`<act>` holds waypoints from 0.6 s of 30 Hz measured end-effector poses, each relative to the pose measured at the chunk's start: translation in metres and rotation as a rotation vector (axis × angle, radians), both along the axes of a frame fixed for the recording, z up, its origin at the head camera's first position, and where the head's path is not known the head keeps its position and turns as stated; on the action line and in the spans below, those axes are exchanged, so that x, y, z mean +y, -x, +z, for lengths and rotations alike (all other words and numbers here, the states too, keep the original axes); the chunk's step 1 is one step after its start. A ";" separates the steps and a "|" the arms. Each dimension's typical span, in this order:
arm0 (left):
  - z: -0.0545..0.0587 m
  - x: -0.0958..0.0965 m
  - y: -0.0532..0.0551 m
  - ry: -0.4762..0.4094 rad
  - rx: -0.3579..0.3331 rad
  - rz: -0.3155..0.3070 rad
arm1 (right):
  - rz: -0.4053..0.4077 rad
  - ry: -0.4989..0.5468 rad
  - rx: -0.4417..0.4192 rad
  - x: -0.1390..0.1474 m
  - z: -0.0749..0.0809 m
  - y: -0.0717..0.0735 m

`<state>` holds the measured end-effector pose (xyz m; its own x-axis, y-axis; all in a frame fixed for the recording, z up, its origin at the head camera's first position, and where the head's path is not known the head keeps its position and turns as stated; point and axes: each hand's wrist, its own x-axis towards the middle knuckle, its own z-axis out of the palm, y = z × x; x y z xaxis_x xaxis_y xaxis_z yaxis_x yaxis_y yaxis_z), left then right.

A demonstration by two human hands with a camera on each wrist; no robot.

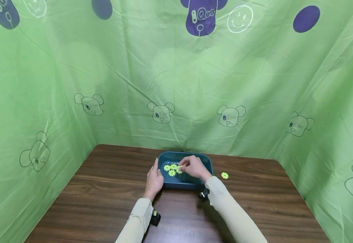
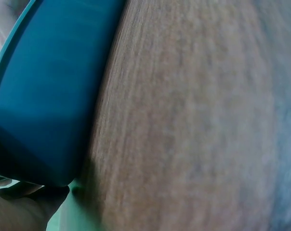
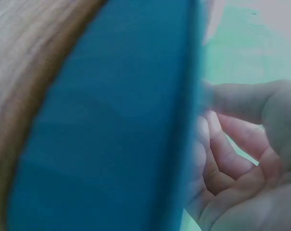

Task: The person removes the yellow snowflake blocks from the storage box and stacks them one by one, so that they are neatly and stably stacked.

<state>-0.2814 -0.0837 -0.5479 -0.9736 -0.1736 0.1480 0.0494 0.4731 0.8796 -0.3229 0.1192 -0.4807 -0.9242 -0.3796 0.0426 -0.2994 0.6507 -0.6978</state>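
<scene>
A dark blue rectangular tray [image 1: 176, 186] sits near the back of the table. Inside it, left of the middle, lie several yellow flower-shaped pieces [image 1: 171, 173]. My right hand [image 1: 193, 166] reaches over the tray, thumb and fingertips pinching one yellow flower-shaped piece [image 1: 179, 169] just beside the others. In the right wrist view the tray wall [image 3: 112, 115] hides those fingertips. Along the tray's left end, my left hand [image 1: 154, 180] rests with straight fingers against the outside wall; part of it [image 2: 20, 211] shows at the tray's end in the left wrist view.
Another yellow flower-shaped piece [image 1: 224, 175] lies on the wooden table [image 1: 103, 192], just right of the tray. A green curtain [image 1: 194, 84] with printed bear figures hangs behind the table and along both sides. Each wrist wears a small black camera.
</scene>
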 end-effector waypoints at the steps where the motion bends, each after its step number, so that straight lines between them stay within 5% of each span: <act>1: 0.000 0.000 0.000 0.004 0.005 0.000 | -0.010 0.014 0.009 0.004 0.005 0.000; 11: 0.003 0.001 -0.002 -0.014 0.004 -0.005 | -0.222 0.088 0.131 0.071 0.046 0.008; 18: 0.000 -0.001 -0.001 -0.007 -0.005 -0.016 | -0.344 0.091 0.078 0.136 0.035 0.011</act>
<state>-0.2806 -0.0851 -0.5482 -0.9770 -0.1588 0.1420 0.0526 0.4661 0.8831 -0.3335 0.2548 -0.4455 -0.9897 -0.0383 0.1376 -0.1285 0.6588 -0.7412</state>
